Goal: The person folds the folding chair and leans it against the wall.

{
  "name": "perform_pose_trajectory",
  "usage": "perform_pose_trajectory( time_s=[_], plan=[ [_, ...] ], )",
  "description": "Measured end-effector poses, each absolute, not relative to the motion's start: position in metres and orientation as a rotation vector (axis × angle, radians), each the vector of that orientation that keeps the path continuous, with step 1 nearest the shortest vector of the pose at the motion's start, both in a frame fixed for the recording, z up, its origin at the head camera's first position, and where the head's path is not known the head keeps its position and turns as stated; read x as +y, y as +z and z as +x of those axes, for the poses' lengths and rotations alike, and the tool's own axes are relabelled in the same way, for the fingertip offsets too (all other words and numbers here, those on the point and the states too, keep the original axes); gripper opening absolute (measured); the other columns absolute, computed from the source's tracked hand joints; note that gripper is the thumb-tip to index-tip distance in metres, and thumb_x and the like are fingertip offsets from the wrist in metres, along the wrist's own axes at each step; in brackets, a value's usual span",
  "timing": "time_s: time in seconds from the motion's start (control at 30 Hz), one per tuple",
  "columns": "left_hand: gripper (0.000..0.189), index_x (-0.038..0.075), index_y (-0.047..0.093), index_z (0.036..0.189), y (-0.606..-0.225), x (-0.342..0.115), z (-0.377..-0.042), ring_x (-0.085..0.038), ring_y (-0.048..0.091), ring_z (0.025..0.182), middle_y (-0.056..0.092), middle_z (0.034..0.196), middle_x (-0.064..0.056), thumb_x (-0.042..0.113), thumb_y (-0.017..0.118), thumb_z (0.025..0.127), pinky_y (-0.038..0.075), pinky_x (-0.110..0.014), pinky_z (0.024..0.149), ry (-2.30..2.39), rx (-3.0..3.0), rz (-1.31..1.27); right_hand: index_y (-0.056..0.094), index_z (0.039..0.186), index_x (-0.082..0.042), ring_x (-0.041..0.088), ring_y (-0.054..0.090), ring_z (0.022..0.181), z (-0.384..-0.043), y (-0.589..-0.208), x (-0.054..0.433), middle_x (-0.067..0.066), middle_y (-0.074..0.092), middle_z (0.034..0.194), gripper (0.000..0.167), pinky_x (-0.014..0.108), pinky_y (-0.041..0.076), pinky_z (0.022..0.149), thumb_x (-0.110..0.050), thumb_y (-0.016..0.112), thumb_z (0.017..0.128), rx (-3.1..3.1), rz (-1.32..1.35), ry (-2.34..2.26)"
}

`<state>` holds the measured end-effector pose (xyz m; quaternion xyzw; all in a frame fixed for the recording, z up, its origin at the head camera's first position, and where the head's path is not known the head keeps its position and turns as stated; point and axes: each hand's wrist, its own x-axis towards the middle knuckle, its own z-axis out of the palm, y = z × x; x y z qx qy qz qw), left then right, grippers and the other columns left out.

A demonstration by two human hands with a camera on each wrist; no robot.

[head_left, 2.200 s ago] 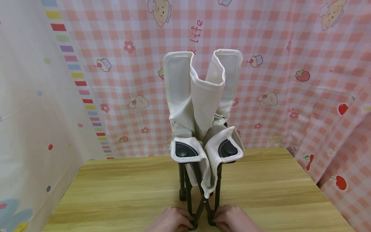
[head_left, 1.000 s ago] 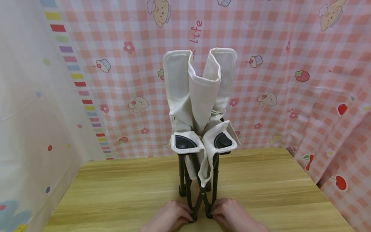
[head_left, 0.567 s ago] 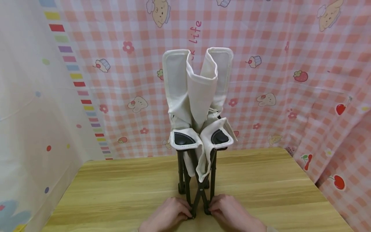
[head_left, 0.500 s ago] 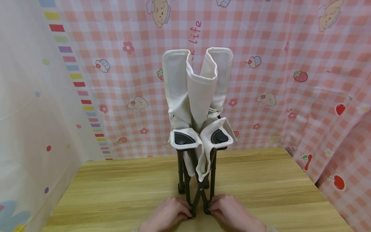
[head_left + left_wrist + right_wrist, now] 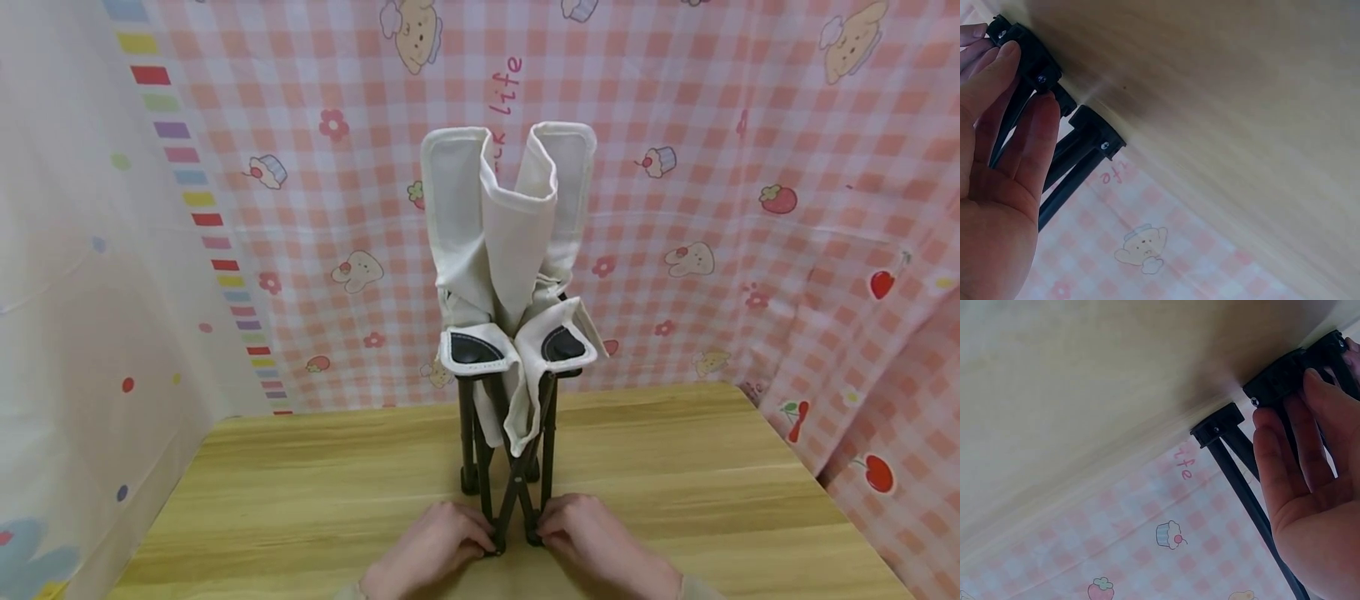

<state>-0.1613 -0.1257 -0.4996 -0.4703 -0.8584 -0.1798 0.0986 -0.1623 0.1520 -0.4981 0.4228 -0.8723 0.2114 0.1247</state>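
Observation:
A small folding chair (image 5: 521,242) with a white canvas seat and black legs stands upright, partly folded, in the middle of the head view. Its canvas bunches inward, and black corner patches (image 5: 475,348) show at the seat's front. My left hand (image 5: 435,542) pinches the front left foot (image 5: 1038,59) between thumb and fingers. On the other side, my right hand (image 5: 600,537) holds the front right foot (image 5: 1272,381) the same way. Both front feet are close together, with the front legs crossing just above them. A rear foot (image 5: 1100,134) stands free of the left hand.
The chair stands on a wood-grain table (image 5: 300,492). Behind it hangs a pink checked cloth (image 5: 300,208) with cartoon prints, and a white dotted cloth (image 5: 90,292) hangs at the left.
The chair has slid away from me across the table, both hands moving with its front feet. Its right side has shifted left, so the chair is narrower and the feet are slightly closer.

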Motion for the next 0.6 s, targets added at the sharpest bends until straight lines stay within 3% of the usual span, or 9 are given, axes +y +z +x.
perform_pose_trajectory(
  time_s=[0.4,0.6],
  plan=[
    [0.011,0.019,0.085,0.094,-0.499,-0.125,-0.17,-0.005,0.077,0.101,0.083,0.104,0.005,0.011,0.084,0.087,0.062,-0.015,0.09,-0.531,-2.625,-1.337,0.084,0.084,-0.016,0.004,0.074,0.08,-0.173,-0.498,0.15,-0.005,0.079,0.087,0.016,0.015,0.061,0.073,0.0,0.084,0.081,-2.532,1.237,0.601],
    [0.011,0.019,0.085,0.094,-0.499,-0.126,-0.175,-0.009,0.078,0.103,0.083,0.105,0.004,0.011,0.083,0.087,0.064,-0.023,0.095,-0.531,-2.675,-1.281,0.085,0.084,-0.016,0.002,0.073,0.082,-0.181,-0.499,0.148,-0.006,0.079,0.087,0.015,0.016,0.062,0.073,-0.002,0.085,0.082,-2.545,1.222,0.569]
  ],
)
